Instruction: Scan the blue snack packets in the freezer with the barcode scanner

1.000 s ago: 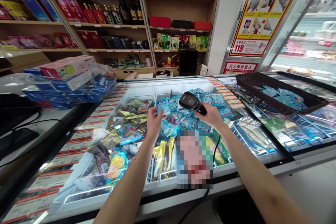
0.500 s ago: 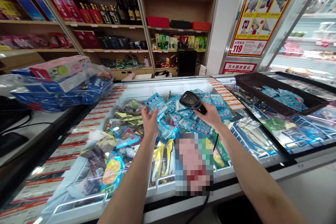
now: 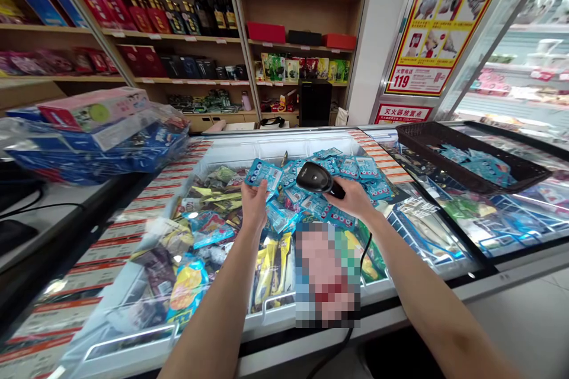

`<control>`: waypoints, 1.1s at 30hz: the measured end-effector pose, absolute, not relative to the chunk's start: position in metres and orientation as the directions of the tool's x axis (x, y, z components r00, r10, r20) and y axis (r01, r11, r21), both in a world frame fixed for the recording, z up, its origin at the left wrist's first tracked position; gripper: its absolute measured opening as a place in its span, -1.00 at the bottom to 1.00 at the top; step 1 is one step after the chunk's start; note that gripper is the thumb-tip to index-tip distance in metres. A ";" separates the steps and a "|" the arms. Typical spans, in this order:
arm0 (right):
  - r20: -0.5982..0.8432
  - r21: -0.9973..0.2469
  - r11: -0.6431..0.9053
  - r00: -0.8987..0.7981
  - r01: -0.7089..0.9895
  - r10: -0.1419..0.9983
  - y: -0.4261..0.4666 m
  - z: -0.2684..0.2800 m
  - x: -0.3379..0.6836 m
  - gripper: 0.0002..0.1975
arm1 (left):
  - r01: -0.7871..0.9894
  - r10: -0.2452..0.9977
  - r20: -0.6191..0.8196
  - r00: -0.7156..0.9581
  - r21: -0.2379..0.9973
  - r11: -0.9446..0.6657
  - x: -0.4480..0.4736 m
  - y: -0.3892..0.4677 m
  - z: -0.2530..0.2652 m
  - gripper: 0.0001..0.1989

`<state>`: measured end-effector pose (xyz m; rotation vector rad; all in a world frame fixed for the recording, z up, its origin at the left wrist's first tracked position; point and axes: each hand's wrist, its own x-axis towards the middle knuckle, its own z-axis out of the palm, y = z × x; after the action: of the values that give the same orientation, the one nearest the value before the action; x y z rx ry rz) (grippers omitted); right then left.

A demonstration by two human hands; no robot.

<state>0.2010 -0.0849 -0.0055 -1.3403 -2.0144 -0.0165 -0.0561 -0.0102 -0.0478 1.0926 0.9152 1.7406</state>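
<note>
Between thumb and fingers, my left hand (image 3: 255,204) grips a blue printed packet (image 3: 263,175), its barcode side facing up. My right hand (image 3: 353,196) is wrapped round the handle of a black barcode scanner (image 3: 315,179). The scanner's head points left toward the packet, with a gap between them. Beneath and behind the scanner, many similar blue packets (image 3: 358,167) lie heaped on the glass top of a chest freezer (image 3: 213,153). A black cable (image 3: 365,251) runs down from near my right hand. A pixelated patch hides part of the freezer front.
On the right stands a dark brown basket (image 3: 466,180) with more blue packets. Blue boxes in clear plastic (image 3: 89,145) are stacked at left. Through the glass show yellow ice cream wrappers (image 3: 271,266). Shelves of boxes and bottles (image 3: 213,40) line the back.
The scanner has shifted slightly left and down, closer to the packet. The packet in my left hand has turned a little, its barcode now more level. The view has moved slightly.
</note>
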 end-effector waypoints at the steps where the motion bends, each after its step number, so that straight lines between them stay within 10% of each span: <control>1: 0.555 -0.352 0.460 -0.214 0.815 0.804 -0.084 -0.006 0.201 -0.65 | -0.282 0.928 0.292 -0.233 0.892 -0.352 -0.056 -0.011 -0.048 -0.62; 33: 0.450 -0.318 0.438 -0.273 0.841 0.851 -0.092 0.007 0.189 -0.70 | -0.152 0.929 0.311 -0.203 0.927 -0.343 -0.049 -0.015 -0.046 -0.59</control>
<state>0.1895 -0.0922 0.0073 -1.4158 -2.1308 0.0229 -0.0490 -0.0154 -0.0457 1.2150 1.0149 1.6707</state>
